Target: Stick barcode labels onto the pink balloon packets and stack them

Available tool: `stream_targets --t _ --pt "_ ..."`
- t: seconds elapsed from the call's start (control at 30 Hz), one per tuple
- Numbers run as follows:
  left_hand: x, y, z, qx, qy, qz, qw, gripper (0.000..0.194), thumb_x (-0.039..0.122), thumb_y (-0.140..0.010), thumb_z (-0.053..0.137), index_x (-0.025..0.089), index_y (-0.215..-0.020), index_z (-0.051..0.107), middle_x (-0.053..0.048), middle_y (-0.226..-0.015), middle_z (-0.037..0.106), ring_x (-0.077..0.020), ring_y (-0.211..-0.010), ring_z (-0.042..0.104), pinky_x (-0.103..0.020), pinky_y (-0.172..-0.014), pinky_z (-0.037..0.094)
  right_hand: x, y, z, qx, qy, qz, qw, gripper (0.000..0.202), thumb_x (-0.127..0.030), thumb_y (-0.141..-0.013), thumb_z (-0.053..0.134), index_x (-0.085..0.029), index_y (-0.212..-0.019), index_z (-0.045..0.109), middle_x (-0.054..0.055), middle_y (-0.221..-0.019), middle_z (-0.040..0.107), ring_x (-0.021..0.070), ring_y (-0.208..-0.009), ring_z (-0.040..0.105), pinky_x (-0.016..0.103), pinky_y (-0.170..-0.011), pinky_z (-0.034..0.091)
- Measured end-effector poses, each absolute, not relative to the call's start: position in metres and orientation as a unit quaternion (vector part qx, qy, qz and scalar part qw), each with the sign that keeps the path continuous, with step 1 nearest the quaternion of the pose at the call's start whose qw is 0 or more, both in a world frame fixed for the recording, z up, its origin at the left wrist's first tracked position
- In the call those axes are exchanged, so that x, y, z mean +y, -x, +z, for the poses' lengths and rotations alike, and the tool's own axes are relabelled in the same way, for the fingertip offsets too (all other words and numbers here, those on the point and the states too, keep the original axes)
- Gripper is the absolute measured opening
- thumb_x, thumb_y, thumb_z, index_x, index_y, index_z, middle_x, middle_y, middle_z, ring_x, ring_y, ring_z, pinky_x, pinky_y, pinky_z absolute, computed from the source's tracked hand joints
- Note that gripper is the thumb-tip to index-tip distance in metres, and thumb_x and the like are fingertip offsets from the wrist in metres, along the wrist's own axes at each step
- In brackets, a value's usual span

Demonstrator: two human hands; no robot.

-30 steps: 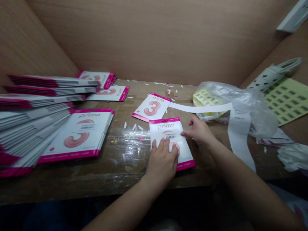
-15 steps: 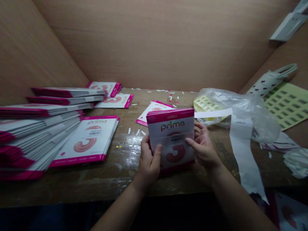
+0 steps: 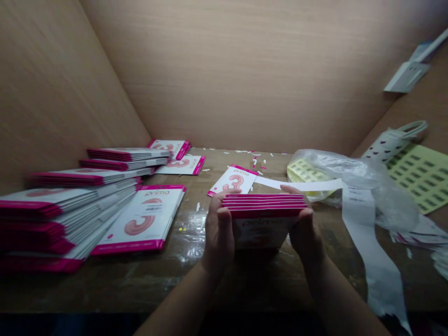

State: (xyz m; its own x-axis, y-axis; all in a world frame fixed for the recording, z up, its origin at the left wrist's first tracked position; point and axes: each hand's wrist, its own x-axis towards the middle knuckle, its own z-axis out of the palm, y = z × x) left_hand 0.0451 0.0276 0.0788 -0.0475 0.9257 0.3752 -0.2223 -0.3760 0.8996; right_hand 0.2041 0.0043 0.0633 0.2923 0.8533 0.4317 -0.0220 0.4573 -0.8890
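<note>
Taking the held packets as the clock's centre, a pale wood-grain back wall fills 12 o'clock, with a matching side panel at 10. Below spreads the brown tabletop, glossy and scuffed. At 9 o'clock sit overlapping stacks of packets, white with magenta edges. Towards 3 o'clock lie a crumpled clear plastic bag and, beyond it, a yellow label sheet; a white paper strip trails down to 4. In the middle, a bundle of packets is grasped by its sides, top edges towards the viewer: left hand and right hand each have the thumb in front and fingers behind. Whether its base touches the table is unclear. A single packet lies flat at 11, a wall socket hangs near 2, and tiny paper scraps dot the table's far side.
</note>
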Motion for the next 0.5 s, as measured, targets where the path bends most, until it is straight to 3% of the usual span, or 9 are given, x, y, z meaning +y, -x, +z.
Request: stream_targets --t 0.1,0.23,0.4,0.5 --pt "0.021 -0.046 0.081 0.311 -0.53 0.646 0.452 0.044 0.062 -0.081 0.042 0.019 -0.079 0.05 0.0 -0.065 0.054 -0.0127 -0.056 0.051 -0.022 -0.049 0.04 0.001 -0.201 0.06 -0.486 0.427 0.29 0.705 0.048 -0.064 -0.081 0.045 -0.019 -0.083 0.062 0.003 -0.073 0.062 0.0197 -0.068 0.059 0.029 -0.057 0.046" --pt "0.02 -0.046 0.08 0.299 -0.522 0.661 0.449 0.039 0.058 -0.083 0.044 0.02 -0.076 0.047 0.003 -0.06 0.05 -0.01 -0.051 0.047 -0.02 -0.048 0.039 -0.002 -0.204 0.051 -0.465 0.42 0.292 0.722 0.043 -0.059 -0.084 0.045 -0.019 -0.081 0.063 0.003 -0.073 0.064 0.0178 -0.065 0.059 0.028 -0.057 0.047" --pt "0.03 -0.04 0.052 0.326 -0.59 0.597 0.435 0.054 0.058 -0.073 0.059 0.019 -0.108 0.045 -0.007 -0.098 0.062 -0.0214 -0.089 0.059 -0.032 -0.076 0.048 -0.001 -0.213 0.029 -0.503 0.489 0.329 0.632 0.049 -0.056 -0.064 0.071 -0.019 -0.095 0.062 0.008 -0.087 0.068 0.0268 -0.083 0.063 0.037 -0.072 0.052" --pt "0.036 -0.034 0.036 0.371 -0.589 0.504 0.511 0.055 0.047 -0.07 0.068 0.017 -0.111 0.047 -0.011 -0.107 0.062 -0.0261 -0.098 0.059 -0.037 -0.082 0.048 0.003 -0.21 0.02 -0.466 0.526 0.395 0.592 0.049 -0.05 -0.061 0.076 -0.02 -0.096 0.062 0.009 -0.09 0.069 0.0288 -0.083 0.064 0.04 -0.071 0.053"
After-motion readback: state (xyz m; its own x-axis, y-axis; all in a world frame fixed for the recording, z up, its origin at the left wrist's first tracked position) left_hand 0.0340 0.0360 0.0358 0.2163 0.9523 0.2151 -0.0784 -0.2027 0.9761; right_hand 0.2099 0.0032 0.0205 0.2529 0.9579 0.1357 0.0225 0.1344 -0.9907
